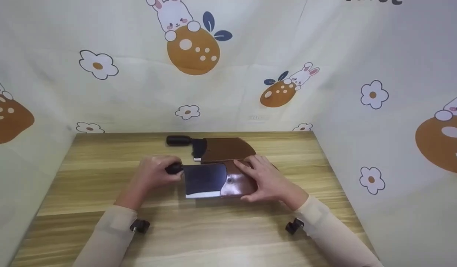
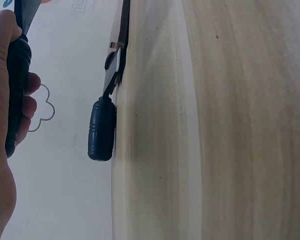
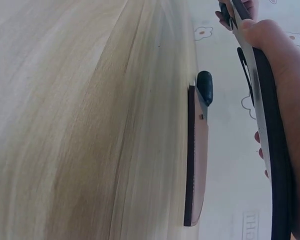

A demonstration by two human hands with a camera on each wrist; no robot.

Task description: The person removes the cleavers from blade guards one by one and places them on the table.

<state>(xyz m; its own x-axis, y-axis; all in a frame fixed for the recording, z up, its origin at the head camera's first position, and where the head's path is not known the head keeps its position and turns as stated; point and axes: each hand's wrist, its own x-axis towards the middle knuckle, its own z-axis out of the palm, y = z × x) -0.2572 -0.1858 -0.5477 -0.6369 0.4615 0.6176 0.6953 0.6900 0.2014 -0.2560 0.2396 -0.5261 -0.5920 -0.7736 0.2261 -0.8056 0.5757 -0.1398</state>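
Observation:
A cleaver (image 1: 204,180) with a broad dark blade and pale cutting edge is held above the table in the head view. My left hand (image 1: 156,173) grips its black handle (image 2: 18,75), fingers wrapped round it in the left wrist view. The far part of the blade is hidden inside a brown leather sheath (image 1: 240,183) with a snap button. My right hand (image 1: 268,180) holds that sheath, thumb on one face and fingertips showing past the other in the right wrist view. Behind it lies a second cleaver (image 1: 178,141), its blade mostly covered by another brown sheath (image 1: 226,148).
A wood-grain table (image 1: 213,230) lies under both hands. Patterned fabric (image 1: 132,92) with rabbits, oranges and flowers stands as walls at the back and both sides. The second cleaver lies near the table's back edge. A small black device (image 1: 140,225) sits at each wrist.

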